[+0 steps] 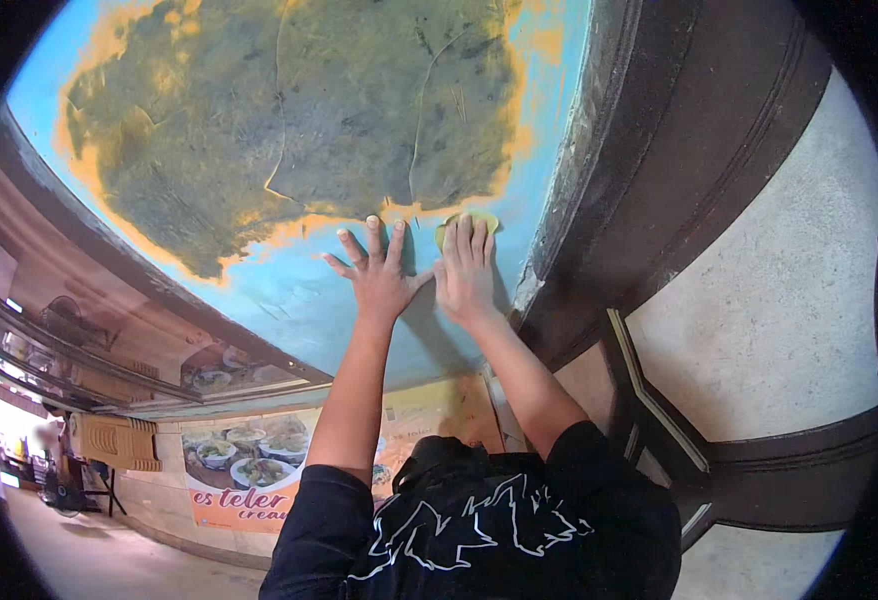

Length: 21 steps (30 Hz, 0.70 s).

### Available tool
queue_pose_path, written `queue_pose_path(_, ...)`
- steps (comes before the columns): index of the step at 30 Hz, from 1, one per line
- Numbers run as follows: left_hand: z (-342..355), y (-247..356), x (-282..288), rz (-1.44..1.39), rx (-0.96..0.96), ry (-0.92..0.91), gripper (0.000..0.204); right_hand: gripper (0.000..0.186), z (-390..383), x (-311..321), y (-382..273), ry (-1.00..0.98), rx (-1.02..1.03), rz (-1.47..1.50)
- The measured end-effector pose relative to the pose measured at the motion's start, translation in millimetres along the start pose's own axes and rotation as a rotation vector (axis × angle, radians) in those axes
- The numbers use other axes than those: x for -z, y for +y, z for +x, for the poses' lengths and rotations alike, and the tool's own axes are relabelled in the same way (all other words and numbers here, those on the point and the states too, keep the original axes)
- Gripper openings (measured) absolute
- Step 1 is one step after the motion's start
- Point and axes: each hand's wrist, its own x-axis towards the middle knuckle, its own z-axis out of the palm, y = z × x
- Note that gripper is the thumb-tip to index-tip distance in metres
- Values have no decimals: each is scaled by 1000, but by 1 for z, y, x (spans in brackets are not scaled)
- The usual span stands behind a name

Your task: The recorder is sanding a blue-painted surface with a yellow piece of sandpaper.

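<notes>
A light-blue painted surface [299,305] stretches in front of me, with a large dark grey-brown patch [349,110] ringed by a ragged orange border [134,235]. My left hand [379,285] lies spread on the blue paint, fingertips at the patch's lower edge. Close on its right, my right hand [469,280] presses a round yellow-green pad [492,224] to the surface near the orange border. The fingers are together over the pad and cover most of it, so whether it is a sponge or a sanding pad cannot be told. Both arms are raised.
Dark brown moulding [649,150] borders the painted surface on the right, beside a pale panel [789,290]. Along the left runs a glossy brown framed edge [139,290]. A food banner [249,470] hangs on the tiled wall, near stacked brown plastic chairs [114,442] and a floor fan [57,490].
</notes>
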Motion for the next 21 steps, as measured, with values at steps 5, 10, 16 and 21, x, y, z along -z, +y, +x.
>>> queue_pose_path(5, 0, -1, 2, -73, 13, -21, 102, 59, 2, 15, 22, 118, -22, -10)
queue_pose_path(10, 0, -4, -3, -9, -7, -11, 101, 58, -22, -11, 0, -8, -57, 60)
queue_pose_path(16, -3, -7, -4, 13, -8, 4, 102, 59, 9, 9, 4, -34, -28, 10)
queue_pose_path(21, 2, 1, -4, -25, -5, 13, 105, 58, -19, -3, 26, 80, -47, 40)
